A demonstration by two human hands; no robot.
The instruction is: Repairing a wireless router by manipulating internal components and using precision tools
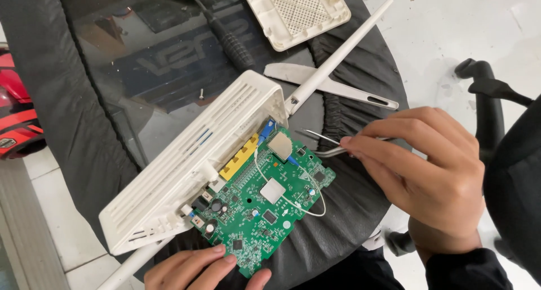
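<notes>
Black cushioned seat (73, 98) over pale tiled floor (451, 31), left hand (205, 267) steadying green circuit board (265, 211), right hand (422, 171) grip grasping tweezers (327, 146)

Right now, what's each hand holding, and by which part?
Right hand pinches metal tweezers near their rear end, tips toward the green circuit board. Left hand presses its fingertips on the board's near edge, not gripping it.
</notes>
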